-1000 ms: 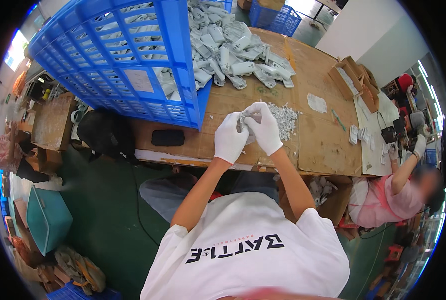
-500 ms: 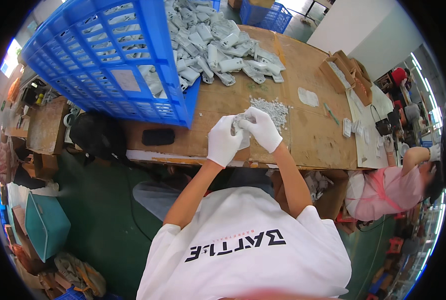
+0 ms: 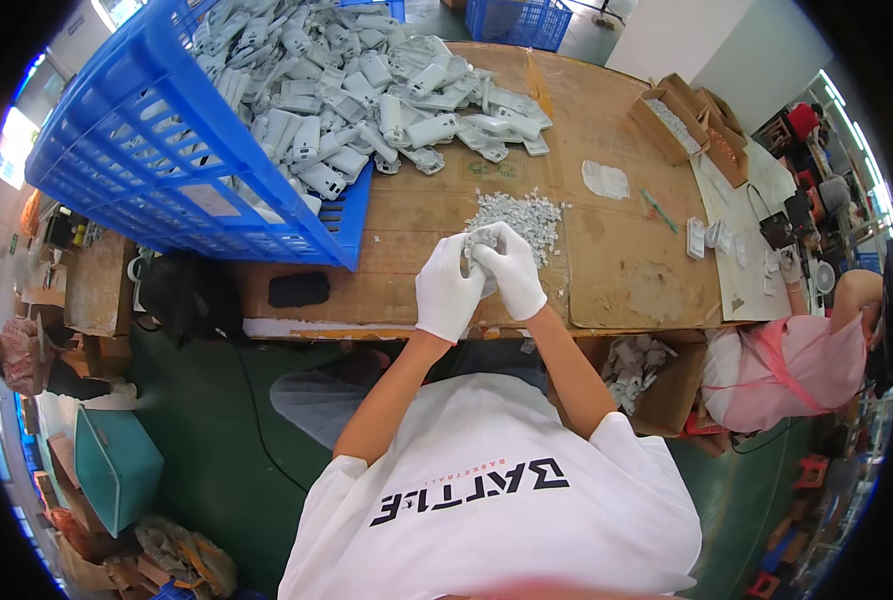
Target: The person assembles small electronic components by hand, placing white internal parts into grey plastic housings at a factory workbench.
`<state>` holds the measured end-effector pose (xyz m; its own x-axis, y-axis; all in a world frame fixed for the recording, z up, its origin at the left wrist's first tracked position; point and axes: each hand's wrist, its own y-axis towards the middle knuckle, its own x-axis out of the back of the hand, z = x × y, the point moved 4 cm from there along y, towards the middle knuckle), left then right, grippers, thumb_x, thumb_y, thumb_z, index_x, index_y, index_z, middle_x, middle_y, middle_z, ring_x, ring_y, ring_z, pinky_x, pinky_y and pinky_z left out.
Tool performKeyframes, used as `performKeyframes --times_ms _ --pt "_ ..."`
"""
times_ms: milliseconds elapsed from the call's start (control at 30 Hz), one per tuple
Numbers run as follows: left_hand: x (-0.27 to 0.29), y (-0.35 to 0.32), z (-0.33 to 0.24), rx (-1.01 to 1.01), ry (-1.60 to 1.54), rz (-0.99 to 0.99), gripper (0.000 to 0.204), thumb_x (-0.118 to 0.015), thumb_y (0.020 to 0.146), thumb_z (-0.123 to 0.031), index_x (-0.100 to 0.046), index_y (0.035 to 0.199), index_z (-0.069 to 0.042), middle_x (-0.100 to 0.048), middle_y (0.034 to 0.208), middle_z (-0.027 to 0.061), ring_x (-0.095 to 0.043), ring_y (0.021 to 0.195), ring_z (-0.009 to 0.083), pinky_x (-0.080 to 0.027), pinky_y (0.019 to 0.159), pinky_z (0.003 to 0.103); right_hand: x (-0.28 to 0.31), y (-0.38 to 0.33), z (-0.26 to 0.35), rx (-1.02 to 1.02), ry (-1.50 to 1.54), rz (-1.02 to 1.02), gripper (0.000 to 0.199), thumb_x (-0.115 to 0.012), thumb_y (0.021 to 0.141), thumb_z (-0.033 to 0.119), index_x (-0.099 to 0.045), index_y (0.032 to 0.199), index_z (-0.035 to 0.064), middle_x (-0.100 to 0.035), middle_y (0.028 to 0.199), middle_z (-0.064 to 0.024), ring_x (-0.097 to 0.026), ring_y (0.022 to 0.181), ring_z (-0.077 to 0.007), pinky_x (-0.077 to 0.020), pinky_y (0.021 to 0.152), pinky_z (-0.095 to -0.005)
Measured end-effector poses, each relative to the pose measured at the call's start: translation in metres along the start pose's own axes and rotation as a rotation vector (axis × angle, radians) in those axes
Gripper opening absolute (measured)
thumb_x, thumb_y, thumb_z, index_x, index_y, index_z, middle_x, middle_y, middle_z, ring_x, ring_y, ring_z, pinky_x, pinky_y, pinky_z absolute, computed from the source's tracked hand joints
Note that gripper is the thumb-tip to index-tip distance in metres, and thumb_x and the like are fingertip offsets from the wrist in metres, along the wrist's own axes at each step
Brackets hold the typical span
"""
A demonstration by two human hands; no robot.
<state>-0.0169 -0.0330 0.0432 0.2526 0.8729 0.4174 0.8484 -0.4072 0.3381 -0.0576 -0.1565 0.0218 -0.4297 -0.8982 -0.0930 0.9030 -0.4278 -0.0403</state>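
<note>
Near the table's front edge, my white-gloved left hand and gloved right hand meet around a pale grey plastic housing. Fingers of both hands close on it, and they hide most of its shape. Just beyond my right hand lies a heap of tiny white plastic pieces on the cardboard-covered table. Farther off to the left, a large pile of similar grey-white housings spills out of a tilted blue plastic crate.
A dark flat case lies left of my hands. Toward the right are a white paper, a green pen-like tool and cardboard boxes. A person in pink works at the right. Below the table stands an open carton of parts.
The whole view has shifted slightly, showing more of the pile inside the crate. My hands stay together on the housing, with my right hand drawn a little closer to the left.
</note>
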Motion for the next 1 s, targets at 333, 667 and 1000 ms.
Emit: performKeyframes --times_ms 333,667,1000 --pt "-0.029 0.007 -0.008 -0.02 0.04 0.063 0.03 -0.068 0.082 -0.009 -0.065 0.111 -0.004 -0.067 0.099 0.0159 -0.067 0.088 0.0352 -0.053 0.075 0.039 0.027 0.006 -0.014 -0.061 0.2 -0.055 0.008 -0.064 0.085 0.006 -0.058 0.09 0.0059 -0.058 0.084 0.0016 -0.051 0.075 -0.0048 -0.0442 0.068 -0.0232" --pt "-0.054 0.011 -0.018 -0.046 0.023 0.14 0.029 -0.067 0.081 -0.006 -0.065 0.11 -0.003 -0.067 0.098 0.0172 -0.067 0.088 0.0346 -0.053 0.076 0.039 0.058 -0.008 -0.011 0.069 0.06 -0.199 0.019 -0.06 0.084 0.003 -0.056 0.103 0.004 -0.059 0.099 -0.0032 -0.058 0.092 -0.0103 -0.0494 0.081 -0.0283" --pt "-0.1 0.029 -0.006 0.191 -0.144 0.461 0.04 -0.068 0.083 -0.017 -0.063 0.116 0.005 -0.07 0.093 0.0197 -0.071 0.09 0.022 -0.055 0.076 0.033 0.081 -0.067 0.008 0.671 -1.272 -0.202 0.018 -0.067 0.078 0.015 -0.058 0.094 0.0131 -0.058 0.103 -0.0049 -0.058 0.089 -0.0242 -0.0493 0.076 -0.0378"
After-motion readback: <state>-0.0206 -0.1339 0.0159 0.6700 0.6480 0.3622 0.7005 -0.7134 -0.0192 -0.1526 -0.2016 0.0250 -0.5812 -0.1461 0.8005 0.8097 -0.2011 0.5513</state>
